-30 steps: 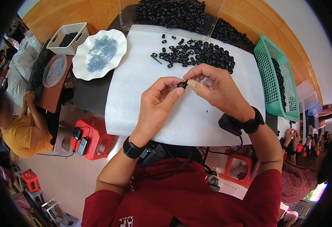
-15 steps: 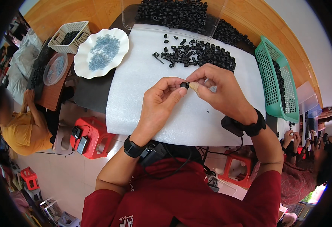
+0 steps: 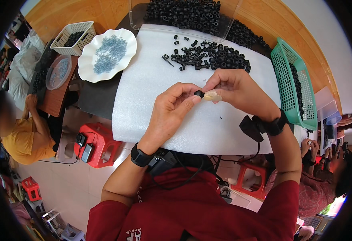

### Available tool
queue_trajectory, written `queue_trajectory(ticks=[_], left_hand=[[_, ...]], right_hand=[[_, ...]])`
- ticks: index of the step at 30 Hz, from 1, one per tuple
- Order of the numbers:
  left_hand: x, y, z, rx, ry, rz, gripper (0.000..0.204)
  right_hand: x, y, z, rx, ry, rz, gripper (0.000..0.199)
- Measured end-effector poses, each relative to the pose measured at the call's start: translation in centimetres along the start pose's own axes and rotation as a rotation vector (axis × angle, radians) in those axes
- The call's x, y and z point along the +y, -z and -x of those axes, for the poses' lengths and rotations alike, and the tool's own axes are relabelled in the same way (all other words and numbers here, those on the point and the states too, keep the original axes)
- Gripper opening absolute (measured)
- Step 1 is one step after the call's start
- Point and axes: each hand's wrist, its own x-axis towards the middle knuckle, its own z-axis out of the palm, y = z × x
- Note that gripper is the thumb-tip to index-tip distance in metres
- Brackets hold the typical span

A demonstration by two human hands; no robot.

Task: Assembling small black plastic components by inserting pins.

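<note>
My left hand (image 3: pixel 171 110) pinches a small round black plastic part (image 3: pixel 199 94) between thumb and fingertips, just above the white foam sheet (image 3: pixel 152 136). At the part's right edge my right hand (image 3: pixel 238 91) closes thumb and forefinger, the thumb wrapped in a yellowish cover (image 3: pixel 213 95). Any smaller piece between those fingertips is hidden. Beyond my hands lies a loose spread of small black parts (image 3: pixel 224 58), some round, some narrow and spool-like. Two thin black pins (image 3: pixel 167 60) lie at its left end.
A clear bin (image 3: pixel 184 18) of black parts stands at the back. To the left are a scalloped white dish (image 3: pixel 87 66) of small clear bluish pieces and a cream basket (image 3: pixel 65 50). A green basket (image 3: pixel 288 96) borders the right. A person in yellow (image 3: pixel 31 140) sits at left.
My right hand has shifted slightly right and turned, its thumb cover now showing more. The black part has come slightly to the right and nearer me. The left hand stays almost in place.
</note>
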Motion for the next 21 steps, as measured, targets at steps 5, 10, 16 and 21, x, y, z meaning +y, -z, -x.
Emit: queue_trajectory(ticks=[5, 10, 16, 21], left_hand=[[0.1, 0.2, -0.1, -0.038, -0.014, -0.034, 0.020], [-0.5, 0.6, -0.4, -0.095, -0.171, -0.057, 0.016], [-0.3, 0.7, -0.6, -0.129, -0.223, -0.060, 0.017], [-0.4, 0.3, -0.4, -0.096, -0.189, -0.011, 0.020]], right_hand=[[0.0, 0.3, -0.2, -0.050, -0.178, -0.189, 0.018], [0.9, 0.6, 0.1, -0.127, -0.302, -0.320, 0.041], [1.6, -0.6, 0.5, -0.140, -0.260, -0.666, 0.057], [3.6, -1.3, 0.6, -0.164, -0.203, -0.824, 0.057]])
